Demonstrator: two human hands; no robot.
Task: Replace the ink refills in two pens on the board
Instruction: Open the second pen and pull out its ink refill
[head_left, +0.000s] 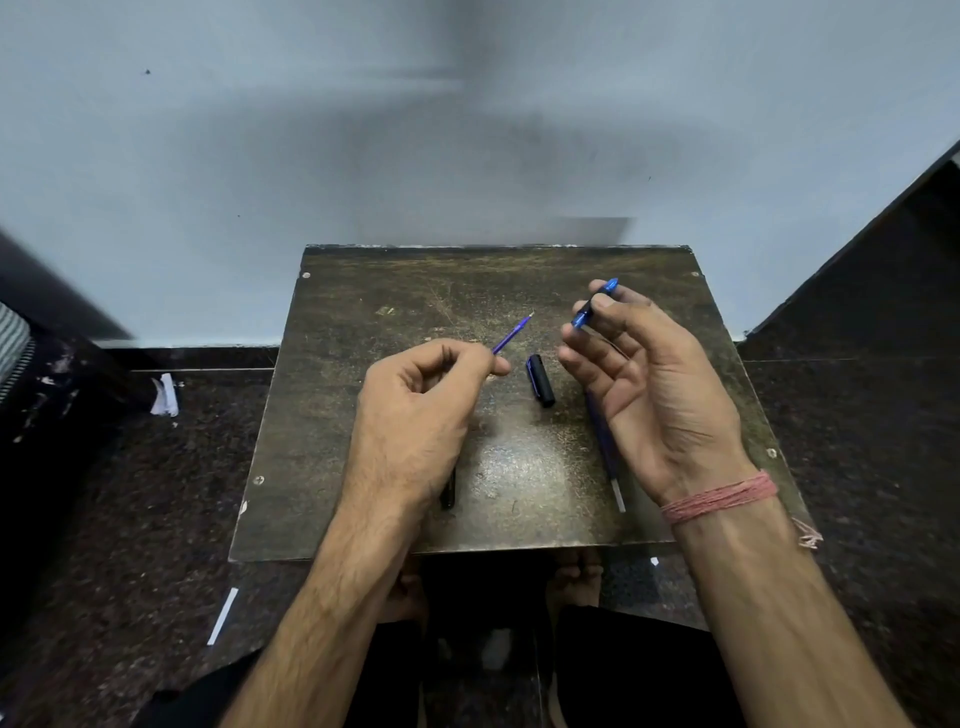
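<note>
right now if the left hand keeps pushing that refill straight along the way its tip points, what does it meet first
Probably nothing close. The left hand pinches the refill, whose tip aims up and right, toward the gap below the blue pen barrel held in the right hand. One view leaves depth unclear, so it could brush the barrel.

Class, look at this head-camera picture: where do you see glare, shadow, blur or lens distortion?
Head view: glare on the board near its front middle; a soft dark shadow smears up the wall above it; the wide lens bows the dark edges at both sides; the refill and the pen look sharp.
</note>
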